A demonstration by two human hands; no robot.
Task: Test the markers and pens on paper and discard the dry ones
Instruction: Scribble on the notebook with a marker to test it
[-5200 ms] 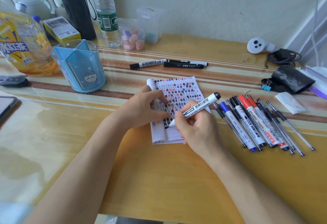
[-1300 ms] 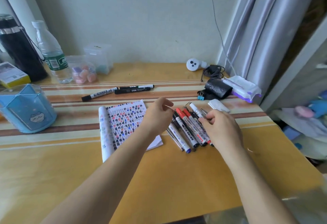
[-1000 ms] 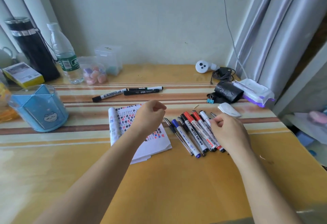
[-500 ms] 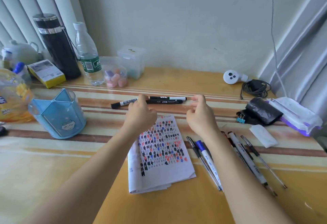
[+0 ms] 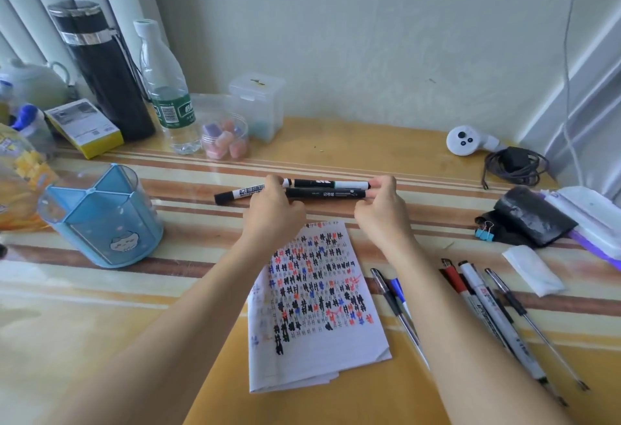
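Note:
Three markers lie in a group on the far part of the desk: a white one with a black cap [image 5: 240, 193], a black one [image 5: 324, 193] and a black-and-white one [image 5: 327, 184]. My left hand [image 5: 272, 211] holds the left end of the group with curled fingers. My right hand [image 5: 381, 206] pinches its right end. Between my forearms lies the folded test paper [image 5: 312, 303], covered with black, red and blue marks. A row of pens and markers [image 5: 480, 303] lies to the right, partly hidden by my right forearm.
A blue pen holder [image 5: 100, 216] stands at the left. Behind it are a black flask [image 5: 100, 72], a water bottle [image 5: 166, 88], a yellow box [image 5: 84, 127] and clear containers [image 5: 225, 135]. A black pouch [image 5: 531, 216], a tissue [image 5: 532, 270] and a cable [image 5: 514, 166] sit at the right.
Both hands left the row of pens at the right and reached forward to the three markers at the back of the desk, closing on their ends. The camera view swung left.

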